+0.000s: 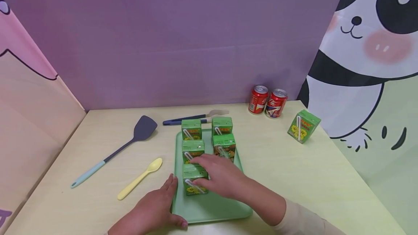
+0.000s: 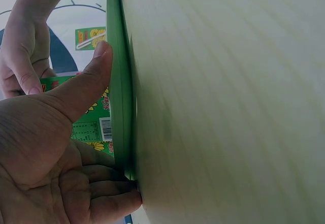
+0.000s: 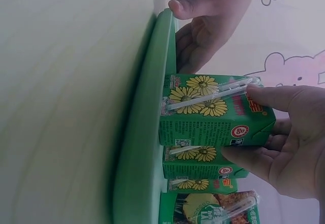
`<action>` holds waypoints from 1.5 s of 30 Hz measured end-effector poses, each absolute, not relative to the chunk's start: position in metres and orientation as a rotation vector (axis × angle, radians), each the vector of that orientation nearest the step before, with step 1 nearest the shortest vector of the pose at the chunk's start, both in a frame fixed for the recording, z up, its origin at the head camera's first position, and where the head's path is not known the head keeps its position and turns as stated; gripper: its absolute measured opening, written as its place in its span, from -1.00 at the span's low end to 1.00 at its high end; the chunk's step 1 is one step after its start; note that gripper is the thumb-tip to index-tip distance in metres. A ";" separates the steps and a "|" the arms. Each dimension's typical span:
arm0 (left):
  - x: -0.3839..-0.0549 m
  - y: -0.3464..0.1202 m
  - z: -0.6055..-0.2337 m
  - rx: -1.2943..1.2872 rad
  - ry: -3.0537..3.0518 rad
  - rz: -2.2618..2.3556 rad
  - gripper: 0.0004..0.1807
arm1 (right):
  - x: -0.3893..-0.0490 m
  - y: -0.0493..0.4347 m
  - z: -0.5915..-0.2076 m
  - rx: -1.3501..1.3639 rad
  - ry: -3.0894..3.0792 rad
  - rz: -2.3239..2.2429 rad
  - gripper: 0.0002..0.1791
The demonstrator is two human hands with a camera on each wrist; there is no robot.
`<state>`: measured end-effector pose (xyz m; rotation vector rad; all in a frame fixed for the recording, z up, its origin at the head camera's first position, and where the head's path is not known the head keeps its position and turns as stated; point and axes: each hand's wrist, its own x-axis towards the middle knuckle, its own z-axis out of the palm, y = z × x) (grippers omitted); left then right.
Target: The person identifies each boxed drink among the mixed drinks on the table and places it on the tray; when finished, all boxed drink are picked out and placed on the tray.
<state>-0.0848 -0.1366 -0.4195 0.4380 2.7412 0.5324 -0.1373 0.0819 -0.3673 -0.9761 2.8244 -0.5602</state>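
My right hand [image 1: 225,177] grips the nearest green drink carton [image 1: 195,188] by its upper part, thumb on the straw side and fingers behind, as the right wrist view shows. That carton stands upright on the green tray [image 1: 225,209]. Behind it in the left row are a second carton [image 1: 192,148] and a third [image 1: 191,126]. The right row holds a carton with a browner front [image 1: 224,146] and another green carton [image 1: 222,123]. Along the tray's left side rests my left hand [image 1: 156,204], its fingers extended against the edge and its thumb at the near corner.
Left of the tray lie a yellow spoon [image 1: 140,178] and a dark spatula [image 1: 121,149] with a light blue handle. Two dark-handled utensils [image 1: 186,119] lie behind it. Two red cans [image 1: 267,102] stand at the back right, and a lone green carton [image 1: 303,126] sits by the right edge.
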 end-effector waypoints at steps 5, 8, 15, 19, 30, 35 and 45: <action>-0.085 -0.137 -0.420 0.424 2.732 0.528 0.43 | -0.138 0.083 -0.366 -0.946 2.797 -0.567 -0.35; -0.086 -0.136 -0.420 0.415 2.723 0.535 0.43 | -0.139 0.089 -0.362 -0.918 2.791 -0.613 -0.30; -0.086 -0.135 -0.420 0.375 2.703 0.545 0.42 | -0.153 0.124 -0.335 -0.833 2.921 -0.807 -0.33; -0.087 -0.135 -0.420 0.364 2.697 0.532 0.42 | -0.164 0.154 -0.319 -0.682 2.990 -0.853 -0.30; -0.085 -0.135 -0.419 0.370 2.705 0.548 0.43 | -0.193 0.238 -0.296 -0.367 3.150 -0.804 -0.19; -0.085 -0.135 -0.419 0.367 2.707 0.542 0.44 | -0.212 0.279 -0.304 -0.167 3.208 -0.714 -0.05; -0.084 -0.135 -0.419 0.372 2.707 0.537 0.42 | -0.244 0.338 -0.343 0.201 3.205 -0.679 0.15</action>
